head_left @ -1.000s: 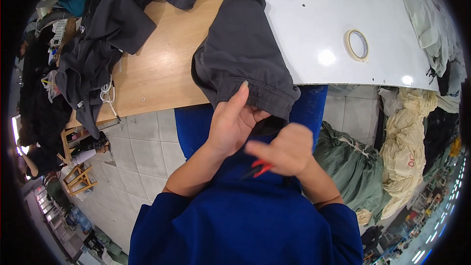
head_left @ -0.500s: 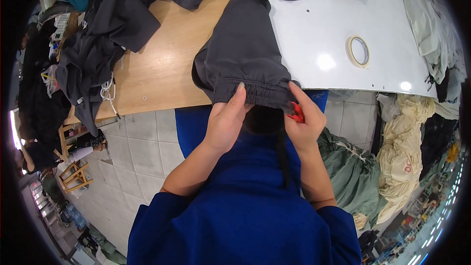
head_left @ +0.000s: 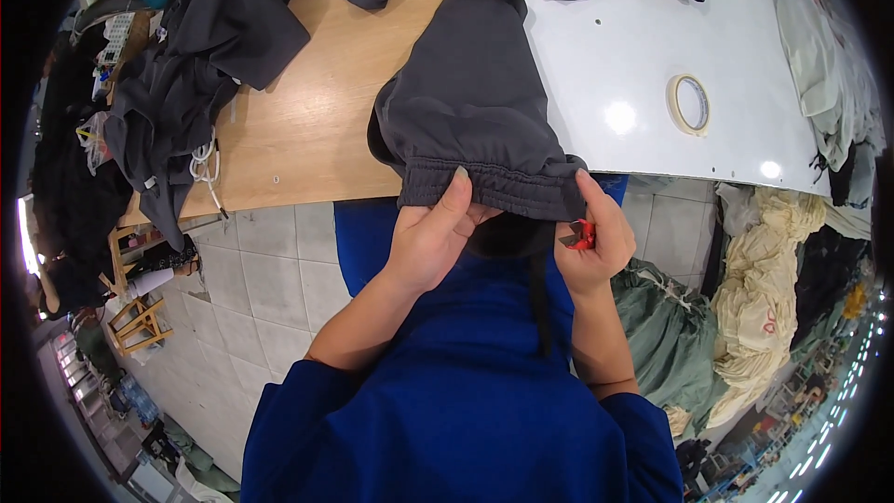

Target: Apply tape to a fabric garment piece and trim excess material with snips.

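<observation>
A dark grey garment [head_left: 470, 93], perhaps trousers or shorts, lies over the table edge with its gathered elastic waistband [head_left: 489, 186] toward me. My left hand [head_left: 430, 240] is closed on the waistband's middle, thumb on top and fingers beneath. At the band's right end, my right hand [head_left: 601, 247] pinches the cloth between thumb and fingers. Tucked in that same palm is a small red tool with a dark blade, which looks like thread snips [head_left: 582, 235]. A dark strap [head_left: 539, 307] hangs below the band against my blue top.
A wooden tabletop [head_left: 307, 130] meets a white board [head_left: 643, 65] bearing a tape roll [head_left: 688, 104]. More dark grey garments [head_left: 233, 28] are heaped at the left and far side. White cord [head_left: 205, 163] hangs off the left edge. Green [head_left: 666, 335] and cream [head_left: 759, 289] cloth bundles stand right.
My right hand has moved right and slightly toward me, stretching the waistband wider. The left hand keeps its hold, nearly in place. More of the red tool shows in the right palm.
</observation>
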`<state>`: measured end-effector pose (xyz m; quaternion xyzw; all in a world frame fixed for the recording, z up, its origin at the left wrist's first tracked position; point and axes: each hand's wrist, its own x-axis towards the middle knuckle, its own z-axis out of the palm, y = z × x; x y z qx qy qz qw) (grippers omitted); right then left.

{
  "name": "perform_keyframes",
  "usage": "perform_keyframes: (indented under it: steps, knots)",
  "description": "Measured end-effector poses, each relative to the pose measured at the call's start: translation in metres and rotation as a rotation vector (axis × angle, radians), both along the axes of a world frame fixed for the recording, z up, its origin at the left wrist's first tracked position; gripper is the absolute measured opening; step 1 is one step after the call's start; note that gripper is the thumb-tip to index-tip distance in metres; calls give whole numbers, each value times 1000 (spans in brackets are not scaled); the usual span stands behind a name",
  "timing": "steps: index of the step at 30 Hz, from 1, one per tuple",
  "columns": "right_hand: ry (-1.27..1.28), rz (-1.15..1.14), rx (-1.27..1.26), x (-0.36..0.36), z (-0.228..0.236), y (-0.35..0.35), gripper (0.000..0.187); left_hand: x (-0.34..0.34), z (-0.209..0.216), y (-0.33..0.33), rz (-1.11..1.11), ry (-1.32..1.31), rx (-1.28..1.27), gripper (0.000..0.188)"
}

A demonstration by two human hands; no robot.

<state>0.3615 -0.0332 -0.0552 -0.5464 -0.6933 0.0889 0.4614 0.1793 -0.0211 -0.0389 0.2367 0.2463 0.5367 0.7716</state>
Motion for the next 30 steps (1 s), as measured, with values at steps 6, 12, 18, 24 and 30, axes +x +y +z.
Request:
perform_keyframes:
  steps: [6, 12, 18, 24, 30]
  knots:
    - [140, 106, -191, 6, 0, -8, 55, -5, 3, 2, -4, 74, 30, 36]
    - [108, 243, 7, 6, 21, 2, 49, -6, 9, -3, 69, 164, 13, 34]
    - [-100, 182, -27, 2, 50, 1, 41, -4, 13, -6, 98, 181, 101, 39]
    - [-73, 173, -56, -2, 51, -3, 40, -2, 15, -8, 68, 150, 151, 40]
    - [-48, 164, -50, -4, 51, -5, 39, -3, 13, -11, 50, 156, 129, 40]
